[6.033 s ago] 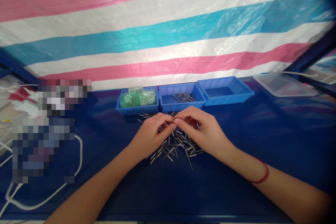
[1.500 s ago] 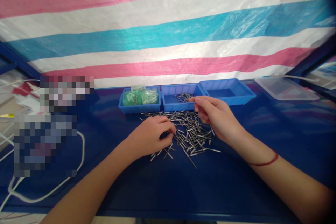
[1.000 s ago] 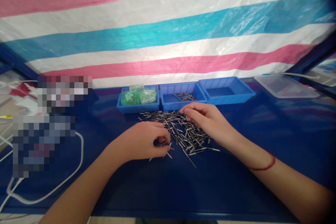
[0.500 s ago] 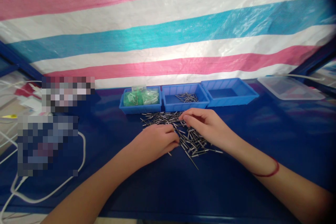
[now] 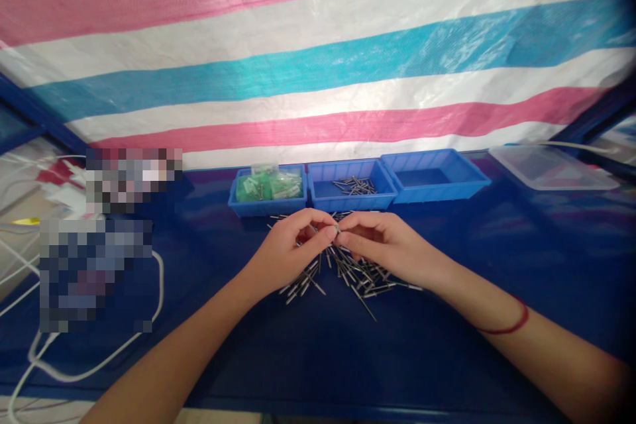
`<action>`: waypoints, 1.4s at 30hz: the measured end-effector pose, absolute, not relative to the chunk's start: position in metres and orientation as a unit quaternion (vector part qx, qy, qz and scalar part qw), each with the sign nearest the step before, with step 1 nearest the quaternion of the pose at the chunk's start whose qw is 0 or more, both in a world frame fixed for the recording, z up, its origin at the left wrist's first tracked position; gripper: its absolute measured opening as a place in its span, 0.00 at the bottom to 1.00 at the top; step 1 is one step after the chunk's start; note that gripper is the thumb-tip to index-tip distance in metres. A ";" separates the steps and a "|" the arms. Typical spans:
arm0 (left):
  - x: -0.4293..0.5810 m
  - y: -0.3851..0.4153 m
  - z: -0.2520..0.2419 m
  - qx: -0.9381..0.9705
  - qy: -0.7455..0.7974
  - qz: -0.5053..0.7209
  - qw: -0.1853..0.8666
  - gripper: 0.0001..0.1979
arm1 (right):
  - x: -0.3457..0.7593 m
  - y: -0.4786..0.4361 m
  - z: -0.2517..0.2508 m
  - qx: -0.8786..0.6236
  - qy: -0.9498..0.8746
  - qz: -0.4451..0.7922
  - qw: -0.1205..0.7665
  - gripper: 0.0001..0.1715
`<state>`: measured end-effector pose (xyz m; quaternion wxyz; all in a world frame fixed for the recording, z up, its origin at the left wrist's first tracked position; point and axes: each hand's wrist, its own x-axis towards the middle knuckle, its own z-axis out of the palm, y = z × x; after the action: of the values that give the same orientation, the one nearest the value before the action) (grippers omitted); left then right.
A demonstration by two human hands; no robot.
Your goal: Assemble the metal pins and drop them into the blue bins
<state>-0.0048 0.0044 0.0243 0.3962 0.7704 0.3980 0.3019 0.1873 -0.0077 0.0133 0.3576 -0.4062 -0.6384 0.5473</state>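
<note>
A loose pile of silvery blind rivets lies on the blue table in front of the bins. Above the pile my left hand and my right hand meet, fingertips nearly touching. Each pinches thumb against fingers at a small silvery piece, which looks like a rivet and is mostly covered by the fingers. Behind the hands, the middle blue bin holds several rivets. Green and clear plastic bags fill the left blue bin.
The right blue bin stands beside the middle one. Farther right lies a translucent plastic lid. A white cable loops over the table at left, near blurred-out items. A striped plastic sheet hangs behind.
My left hand has lifted off the pile's left side and moved up to meet my right hand. The right hand has shifted only slightly. More rivets show where the left hand was.
</note>
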 end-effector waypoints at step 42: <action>-0.001 0.002 0.027 0.793 0.463 0.291 0.267 0.14 | 0.183 -0.002 0.006 -0.497 -0.603 0.396 0.482 0.15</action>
<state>-0.0010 0.0024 0.0268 0.2671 0.7932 0.4632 0.2913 0.1828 -0.0022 0.0059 0.4815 -0.4970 -0.6033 0.3964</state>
